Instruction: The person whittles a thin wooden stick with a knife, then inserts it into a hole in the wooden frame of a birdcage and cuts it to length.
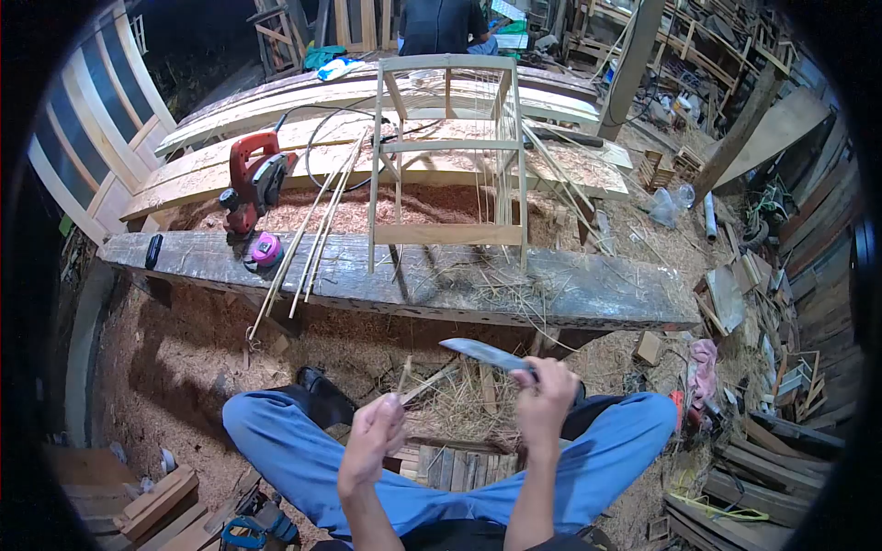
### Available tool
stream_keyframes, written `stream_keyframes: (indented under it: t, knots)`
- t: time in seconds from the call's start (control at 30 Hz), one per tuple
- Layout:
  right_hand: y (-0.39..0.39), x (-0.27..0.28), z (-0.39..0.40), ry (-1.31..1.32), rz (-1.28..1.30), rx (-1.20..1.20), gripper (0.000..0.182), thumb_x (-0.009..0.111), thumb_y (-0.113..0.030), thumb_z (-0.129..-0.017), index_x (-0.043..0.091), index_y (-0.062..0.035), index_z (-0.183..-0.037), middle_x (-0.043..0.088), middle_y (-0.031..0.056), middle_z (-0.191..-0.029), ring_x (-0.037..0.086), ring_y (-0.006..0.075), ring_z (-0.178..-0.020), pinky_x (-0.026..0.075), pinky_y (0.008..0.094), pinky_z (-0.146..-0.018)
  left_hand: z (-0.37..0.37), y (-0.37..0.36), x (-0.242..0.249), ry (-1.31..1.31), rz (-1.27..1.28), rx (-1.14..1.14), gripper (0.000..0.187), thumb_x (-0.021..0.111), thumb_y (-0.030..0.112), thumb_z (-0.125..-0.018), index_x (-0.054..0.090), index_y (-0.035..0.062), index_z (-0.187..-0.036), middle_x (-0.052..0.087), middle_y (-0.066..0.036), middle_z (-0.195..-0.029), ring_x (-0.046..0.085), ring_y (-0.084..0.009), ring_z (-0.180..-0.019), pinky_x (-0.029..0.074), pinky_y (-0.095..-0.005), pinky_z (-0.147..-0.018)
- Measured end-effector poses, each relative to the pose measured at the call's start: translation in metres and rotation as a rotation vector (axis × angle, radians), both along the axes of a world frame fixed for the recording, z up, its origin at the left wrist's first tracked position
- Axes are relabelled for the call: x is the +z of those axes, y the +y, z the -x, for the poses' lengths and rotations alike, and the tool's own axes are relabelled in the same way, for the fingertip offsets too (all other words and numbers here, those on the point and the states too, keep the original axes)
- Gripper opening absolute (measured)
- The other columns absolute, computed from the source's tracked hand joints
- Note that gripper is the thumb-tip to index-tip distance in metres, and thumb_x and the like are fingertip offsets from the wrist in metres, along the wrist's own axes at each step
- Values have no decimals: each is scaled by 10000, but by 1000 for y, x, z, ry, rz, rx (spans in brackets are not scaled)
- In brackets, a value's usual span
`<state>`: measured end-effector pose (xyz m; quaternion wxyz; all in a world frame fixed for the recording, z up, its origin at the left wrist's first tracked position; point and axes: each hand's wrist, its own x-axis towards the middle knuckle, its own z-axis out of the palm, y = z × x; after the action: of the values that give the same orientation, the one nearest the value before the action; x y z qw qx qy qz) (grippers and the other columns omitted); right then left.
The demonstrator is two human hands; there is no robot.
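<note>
My right hand (548,397) is closed round the handle of a knife (484,352), whose broad blade points left and slightly up. In my left hand (375,430) the fingers pinch a short pale wood strip (428,382), which slants up to the right, below the blade. Knife and strip appear apart. Both hands are above my lap, between my knees. Beneath them lies a heap of thin shavings (464,404). Beyond the knife, a slender wooden frame (450,235) with thin vertical strips on its right side stands on a thick plank bench.
On the dark plank bench (588,285) lie long thin sticks (323,234), a pink tape roll (266,249) and a small black object (154,252). A red power tool (253,184) stands at the left. A person (444,28) sits at the back. Scrap wood lies at the right.
</note>
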<state>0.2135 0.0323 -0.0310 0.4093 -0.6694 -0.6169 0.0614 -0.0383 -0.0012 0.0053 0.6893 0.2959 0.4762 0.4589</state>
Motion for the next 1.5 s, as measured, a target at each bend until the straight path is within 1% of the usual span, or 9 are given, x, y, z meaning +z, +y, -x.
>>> stream_keyframes:
  t: [0.13, 0.23, 0.37, 0.5, 0.63, 0.73, 0.83, 1.1, 1.5]
  knots:
    - [-7, 5, -14, -28, 12, -69, 222, 758, -271, -876, 721, -78, -979, 665, 63, -870, 597, 272, -882, 385, 418, -854, 2, 1, 1, 27, -30, 36, 369, 512, 343, -1104, 460, 132, -806, 321, 81, -666, 277, -26, -509, 213, -222, -447]
    - [-6, 18, 25, 65, -115, 207, 457, 646, -525, -938, 714, -73, -956, 643, 86, -852, 585, 295, -854, 393, 436, -841, -18, 5, -4, 30, -15, -35, 360, 514, 333, -1104, 471, 122, -816, 333, 77, -679, 277, -23, -517, 215, -227, -449]
    - [-4, 16, 57, 64, -111, 305, 463, 671, -558, -907, 730, -102, -963, 670, 28, -844, 606, 256, -869, 386, 425, -855, -23, 2, 6, -9, -27, -84, 359, 516, 317, -1107, 474, 105, -820, 343, 80, -684, 272, -14, -522, 203, -219, -447]
    - [1, 6, 27, 50, -73, 179, 271, 789, -282, -821, 706, -55, -944, 617, 58, -807, 581, 273, -819, 390, 406, -865, -20, 5, -6, 34, -30, -128, 358, 508, 318, -1112, 467, 122, -815, 338, 96, -679, 256, -3, -521, 195, -223, -435]
    - [-5, -7, 12, 30, -43, 124, 280, 766, -354, -853, 729, -88, -930, 643, 37, -835, 574, 264, -841, 377, 415, -874, -16, 8, -7, 52, -2, -172, 347, 519, 322, -1106, 473, 139, -814, 334, 115, -666, 259, -1, -509, 198, -219, -432]
    - [-3, -17, -29, -54, -19, -181, 328, 716, -397, -909, 722, -71, -945, 642, 59, -846, 575, 280, -854, 385, 427, -859, 25, -3, 4, 105, -24, 18, 337, 539, 334, -1091, 465, 160, -812, 349, 111, -654, 273, -6, -495, 203, -224, -430]
    - [-12, -15, -43, -70, 28, -217, 345, 676, -396, -956, 710, -54, -982, 640, 98, -885, 573, 315, -859, 413, 428, -827, 35, -2, 6, 123, -31, 141, 330, 526, 335, -1094, 468, 152, -825, 353, 103, -656, 283, -17, -504, 213, -226, -440]
    - [-10, 19, 61, 119, -21, 371, 419, 696, -479, -906, 714, -71, -1000, 657, 68, -887, 606, 270, -890, 397, 400, -859, -14, 6, -15, -165, -89, -27, 192, 507, 251, -1108, 540, 79, -1029, 390, 67, -747, 330, -30, -625, 266, -223, -540]
    - [-9, 23, 58, 119, -29, 407, 418, 696, -464, -905, 722, -61, -1013, 652, 77, -873, 592, 277, -853, 398, 408, -828, -31, 0, -15, -41, -82, -109, 245, 530, 291, -1106, 586, 65, -1028, 411, 98, -776, 316, -9, -651, 263, -219, -557]
